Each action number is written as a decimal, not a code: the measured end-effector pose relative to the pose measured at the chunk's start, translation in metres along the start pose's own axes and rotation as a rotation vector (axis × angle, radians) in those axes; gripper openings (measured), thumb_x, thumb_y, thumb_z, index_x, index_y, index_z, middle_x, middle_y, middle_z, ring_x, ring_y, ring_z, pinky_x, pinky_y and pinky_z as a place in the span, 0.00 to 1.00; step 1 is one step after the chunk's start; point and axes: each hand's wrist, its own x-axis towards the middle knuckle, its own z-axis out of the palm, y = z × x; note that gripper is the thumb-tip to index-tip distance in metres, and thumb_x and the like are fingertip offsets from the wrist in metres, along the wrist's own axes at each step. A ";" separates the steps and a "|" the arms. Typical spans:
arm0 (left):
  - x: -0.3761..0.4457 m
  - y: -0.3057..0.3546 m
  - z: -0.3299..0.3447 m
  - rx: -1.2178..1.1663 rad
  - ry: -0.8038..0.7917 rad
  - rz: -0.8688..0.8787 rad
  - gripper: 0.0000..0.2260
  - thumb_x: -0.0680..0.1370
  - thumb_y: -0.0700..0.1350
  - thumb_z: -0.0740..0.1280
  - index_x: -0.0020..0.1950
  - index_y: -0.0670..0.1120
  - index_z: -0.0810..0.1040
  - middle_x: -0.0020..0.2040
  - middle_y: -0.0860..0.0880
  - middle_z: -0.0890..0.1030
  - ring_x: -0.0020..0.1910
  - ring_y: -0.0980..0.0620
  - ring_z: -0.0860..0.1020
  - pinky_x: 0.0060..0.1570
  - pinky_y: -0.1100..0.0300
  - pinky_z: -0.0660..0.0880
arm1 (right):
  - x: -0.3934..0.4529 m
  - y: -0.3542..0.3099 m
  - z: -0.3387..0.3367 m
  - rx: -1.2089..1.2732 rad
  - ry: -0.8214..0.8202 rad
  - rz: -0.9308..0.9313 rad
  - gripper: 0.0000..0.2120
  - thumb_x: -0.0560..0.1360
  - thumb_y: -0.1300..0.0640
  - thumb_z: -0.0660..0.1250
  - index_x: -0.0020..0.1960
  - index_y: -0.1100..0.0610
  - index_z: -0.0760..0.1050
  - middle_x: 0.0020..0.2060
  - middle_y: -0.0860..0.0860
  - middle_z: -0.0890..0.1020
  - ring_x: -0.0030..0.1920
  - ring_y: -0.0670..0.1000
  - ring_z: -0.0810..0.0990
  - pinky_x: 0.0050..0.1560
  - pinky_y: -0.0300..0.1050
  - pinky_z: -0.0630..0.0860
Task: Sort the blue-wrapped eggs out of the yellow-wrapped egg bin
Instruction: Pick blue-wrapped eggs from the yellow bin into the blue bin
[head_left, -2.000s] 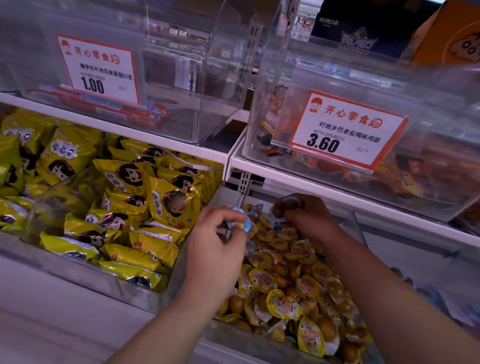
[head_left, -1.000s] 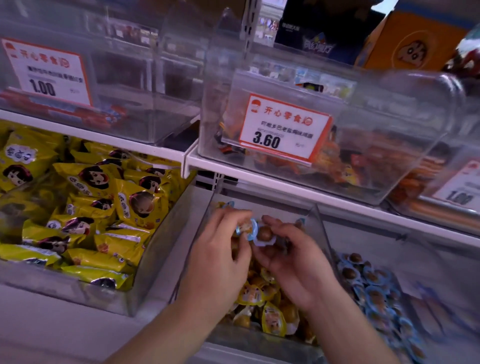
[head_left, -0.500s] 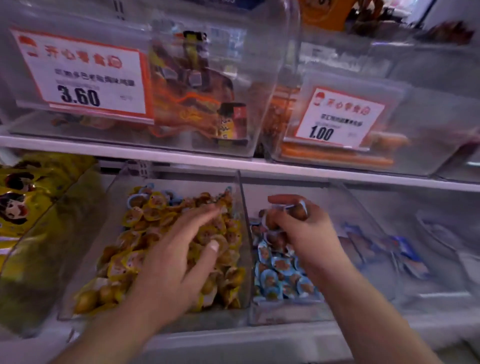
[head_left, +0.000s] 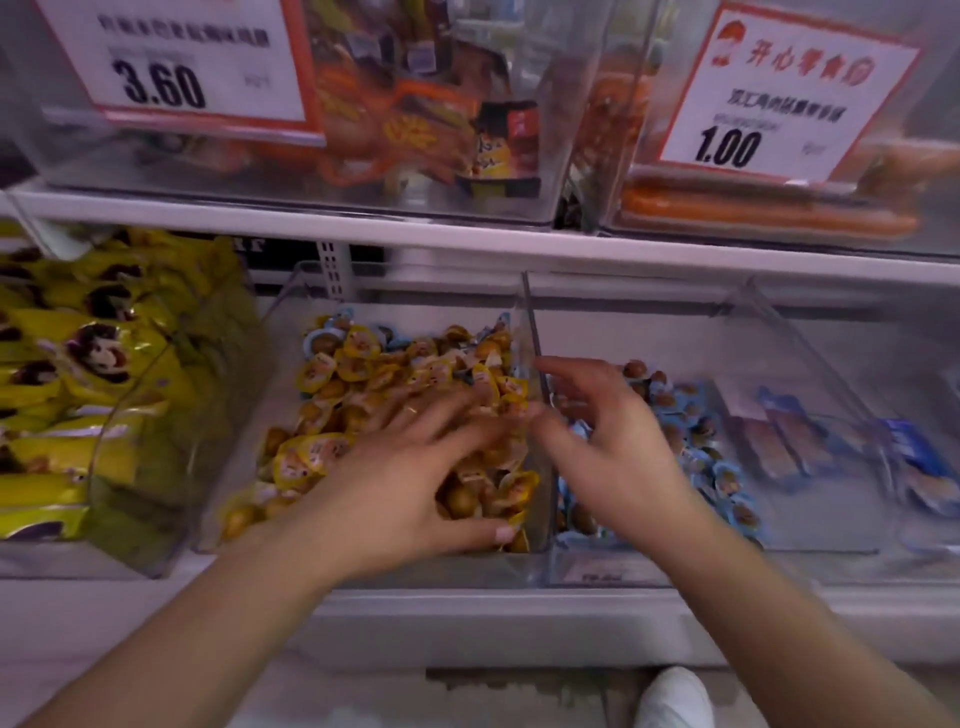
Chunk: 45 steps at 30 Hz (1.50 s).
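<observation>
Left hand (head_left: 415, 478) fingers spread flat on yellow-wrapped eggs (head_left: 363, 374), right hand (head_left: 608, 452) grip loosely spread, holding nothing, over blue-wrapped eggs (head_left: 696, 436)

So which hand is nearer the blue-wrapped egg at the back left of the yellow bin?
Left. The left hand is spread over the yellow bin's pile, in front of that blue-wrapped egg. The right hand is beyond the divider, over the blue bin.

Yellow snack packs (head_left: 93, 374) left; price tags (head_left: 176, 62) read 3.60 and 1.00.
</observation>
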 end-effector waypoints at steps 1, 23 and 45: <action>0.002 0.002 0.003 0.036 -0.024 0.032 0.37 0.68 0.79 0.56 0.73 0.64 0.65 0.78 0.59 0.60 0.75 0.56 0.59 0.75 0.46 0.54 | -0.002 -0.002 0.010 -0.046 -0.019 -0.041 0.21 0.74 0.44 0.65 0.66 0.46 0.76 0.62 0.46 0.74 0.60 0.39 0.74 0.62 0.31 0.70; 0.001 -0.049 -0.034 -0.012 -0.032 -0.087 0.29 0.74 0.69 0.60 0.74 0.65 0.63 0.77 0.63 0.59 0.76 0.57 0.60 0.73 0.51 0.61 | -0.005 -0.003 0.023 -0.046 -0.024 -0.008 0.17 0.77 0.54 0.64 0.65 0.49 0.76 0.63 0.45 0.67 0.58 0.40 0.70 0.54 0.18 0.61; -0.044 -0.040 -0.030 0.233 -0.090 -0.330 0.29 0.69 0.74 0.58 0.63 0.62 0.77 0.65 0.56 0.69 0.71 0.51 0.61 0.75 0.46 0.51 | 0.028 -0.055 0.048 -0.946 -0.284 -0.258 0.19 0.76 0.41 0.63 0.58 0.51 0.82 0.72 0.58 0.69 0.78 0.64 0.51 0.76 0.69 0.43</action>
